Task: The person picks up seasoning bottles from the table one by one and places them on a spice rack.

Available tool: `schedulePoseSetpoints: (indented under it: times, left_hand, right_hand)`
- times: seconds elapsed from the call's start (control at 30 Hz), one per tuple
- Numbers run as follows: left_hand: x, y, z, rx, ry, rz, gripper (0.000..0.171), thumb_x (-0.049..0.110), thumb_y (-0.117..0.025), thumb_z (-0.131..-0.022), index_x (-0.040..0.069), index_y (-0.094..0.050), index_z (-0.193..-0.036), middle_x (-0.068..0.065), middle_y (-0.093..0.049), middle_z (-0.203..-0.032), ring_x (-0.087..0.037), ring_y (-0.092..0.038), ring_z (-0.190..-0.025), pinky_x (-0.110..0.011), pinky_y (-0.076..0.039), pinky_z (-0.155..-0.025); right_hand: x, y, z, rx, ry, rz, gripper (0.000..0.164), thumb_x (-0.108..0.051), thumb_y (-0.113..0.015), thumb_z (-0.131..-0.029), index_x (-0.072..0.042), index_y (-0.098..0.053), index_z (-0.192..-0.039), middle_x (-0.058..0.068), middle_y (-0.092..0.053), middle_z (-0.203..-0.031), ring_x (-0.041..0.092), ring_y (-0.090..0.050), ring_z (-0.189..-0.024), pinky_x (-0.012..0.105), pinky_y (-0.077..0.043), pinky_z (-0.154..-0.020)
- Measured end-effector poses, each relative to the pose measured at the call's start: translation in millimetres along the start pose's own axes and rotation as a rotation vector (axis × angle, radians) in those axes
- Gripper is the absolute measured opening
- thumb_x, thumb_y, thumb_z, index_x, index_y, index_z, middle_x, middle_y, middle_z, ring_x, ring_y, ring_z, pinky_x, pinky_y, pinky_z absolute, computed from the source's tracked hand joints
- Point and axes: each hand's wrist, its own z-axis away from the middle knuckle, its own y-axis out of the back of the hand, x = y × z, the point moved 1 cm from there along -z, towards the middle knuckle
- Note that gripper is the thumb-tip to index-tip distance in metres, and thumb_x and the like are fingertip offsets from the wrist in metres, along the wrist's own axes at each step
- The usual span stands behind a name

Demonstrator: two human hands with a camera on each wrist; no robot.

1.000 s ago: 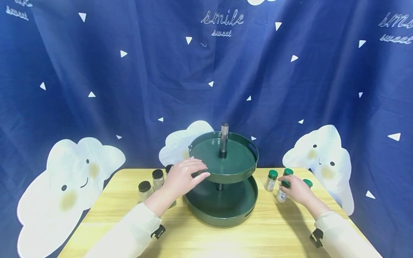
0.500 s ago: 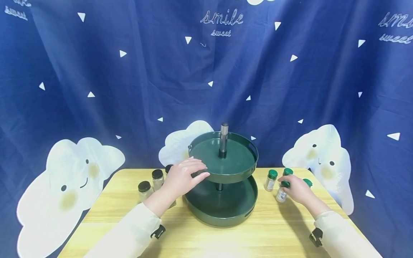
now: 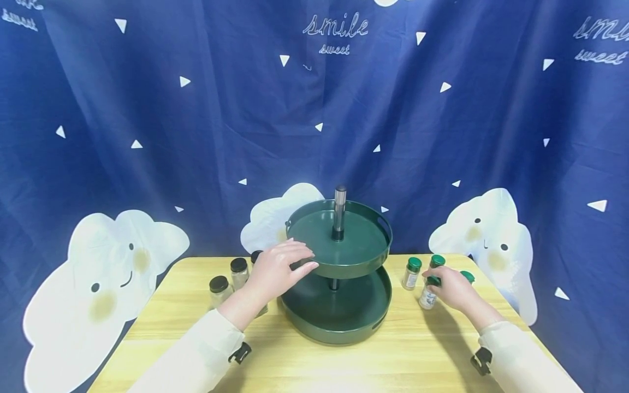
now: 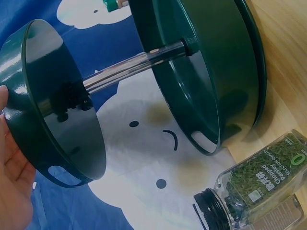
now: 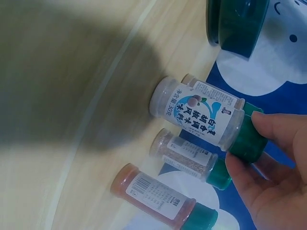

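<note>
A dark green two-tier tray [image 3: 339, 327] with a metal centre post stands mid-table. At its upper tier's left side, my left hand [image 3: 280, 267] holds the rim: in the left wrist view, the thumb tip lies on the outer wall and the fingers [image 4: 14, 163] go behind the edge. On the right, my right hand [image 3: 454, 289] pinches the green lid of a white-labelled seasoning bottle [image 3: 427, 299] between thumb and fingers. That bottle [image 5: 201, 115] looks upright, its base at or close to the tabletop; contact cannot be told.
More green-lidded bottles [image 3: 411, 275] stand around the right hand, including one with reddish contents [image 5: 153, 196]. Left of the tray are several black-lidded jars [image 3: 239, 273], partly behind the left arm; one is a chopped parsley jar [image 4: 264, 177]. A blue curtain [image 3: 275, 125] hangs behind the wooden table [image 3: 344, 371].
The head view has shifted very slightly. Both hands, the tray and the bottles stay in the same places.
</note>
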Motion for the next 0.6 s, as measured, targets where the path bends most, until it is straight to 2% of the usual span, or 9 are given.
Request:
schedulePoseSetpoints:
  times: [0.6]
  left_hand:
    - [1.0, 0.6, -0.7, -0.006, 0.008, 0.004, 0.027, 0.034, -0.079, -0.087, 0.013, -0.08, -0.103, -0.002, -0.076, -0.104, -0.019, -0.07, -0.107, -0.039, -0.051, -0.104]
  right_hand:
    - [-8.6, 6.9, 1.9, -0.031, -0.005, -0.008, 0.031, -0.003, -0.081, -0.079, 0.001, -0.072, -0.108, 0.024, -0.071, -0.105, 0.044, -0.068, -0.096, 0.058, -0.056, -0.081]
